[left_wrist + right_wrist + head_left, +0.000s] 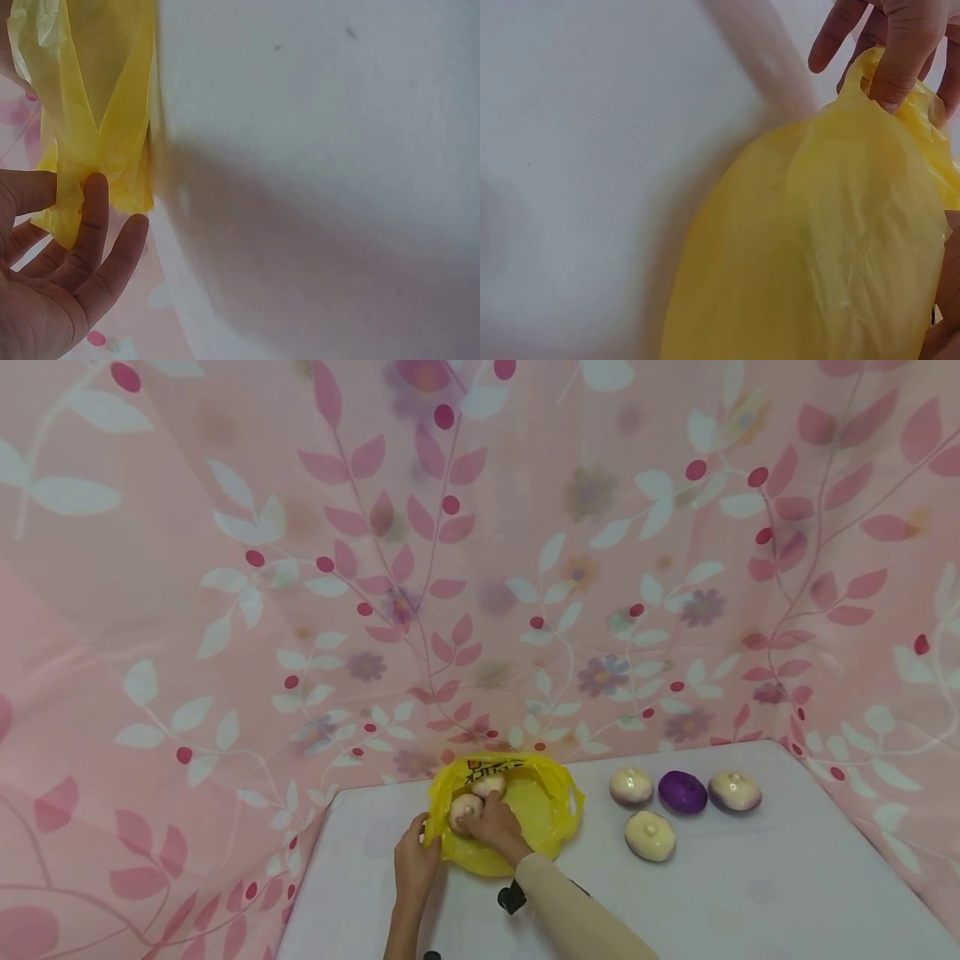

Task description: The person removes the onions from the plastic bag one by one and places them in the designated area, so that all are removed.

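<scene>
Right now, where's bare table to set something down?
Widest: white table, front right, bordered by the right sleeve, front cream item and right table edge. Smaller: between the left hand and the left table edge. Crowded: the yellow bag, with the right hand inside, and the back row of three round items.

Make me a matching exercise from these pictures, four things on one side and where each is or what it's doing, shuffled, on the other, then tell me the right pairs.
Things:
1. left hand
2. purple round thing
3. yellow bag
4. right hand

Places and states:
A. reaching in through the opening
B. open at the top, with two pale round things inside
C. pinching the plastic at the edge
D. on the table, between two pale neighbours

Right pairs: 1-C, 2-D, 3-B, 4-A
</scene>
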Demonstrator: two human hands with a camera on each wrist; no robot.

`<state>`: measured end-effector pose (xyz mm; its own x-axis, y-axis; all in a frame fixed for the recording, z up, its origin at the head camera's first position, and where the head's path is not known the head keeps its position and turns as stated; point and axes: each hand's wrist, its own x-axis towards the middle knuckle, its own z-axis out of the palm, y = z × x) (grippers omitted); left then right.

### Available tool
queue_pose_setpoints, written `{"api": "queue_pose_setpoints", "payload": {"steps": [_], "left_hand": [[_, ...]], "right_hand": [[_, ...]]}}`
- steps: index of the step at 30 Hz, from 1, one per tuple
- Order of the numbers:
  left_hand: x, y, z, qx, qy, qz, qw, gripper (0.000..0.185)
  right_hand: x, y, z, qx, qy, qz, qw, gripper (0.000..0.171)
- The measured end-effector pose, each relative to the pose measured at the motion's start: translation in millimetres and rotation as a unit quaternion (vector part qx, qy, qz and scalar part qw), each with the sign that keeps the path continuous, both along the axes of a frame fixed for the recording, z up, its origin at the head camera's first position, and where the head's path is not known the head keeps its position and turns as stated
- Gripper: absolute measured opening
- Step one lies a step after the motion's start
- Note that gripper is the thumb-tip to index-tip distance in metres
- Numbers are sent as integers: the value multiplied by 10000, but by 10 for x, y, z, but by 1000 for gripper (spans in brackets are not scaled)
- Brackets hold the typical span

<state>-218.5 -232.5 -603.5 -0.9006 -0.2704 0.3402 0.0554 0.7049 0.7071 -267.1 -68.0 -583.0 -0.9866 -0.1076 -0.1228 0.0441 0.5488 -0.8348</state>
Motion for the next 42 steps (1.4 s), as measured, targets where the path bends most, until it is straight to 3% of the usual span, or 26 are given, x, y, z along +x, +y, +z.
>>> {"api": "queue_pose_setpoints", "payload": {"steps": [7, 17, 26, 33, 42], "left_hand": [[-1, 14, 3, -66, 133, -13, 9999, 42], [11, 19, 41, -34, 308, 27, 9995, 41], [15, 22, 54, -45, 227, 14, 9997, 40], [11, 19, 43, -63, 171, -9, 9998, 40], [28, 20, 30, -8, -47, 31, 10000, 41]], "right_hand": [[-9, 55, 3, -79, 109, 227, 9997, 76], [-7, 175, 138, -287, -411, 324, 9982, 69], [-42, 312, 248, 13, -127, 543, 9984, 58], [-71, 424, 274, -155, 68, 676, 9976, 48], [-56, 561, 395, -389, 105, 795, 9960, 49]]}}
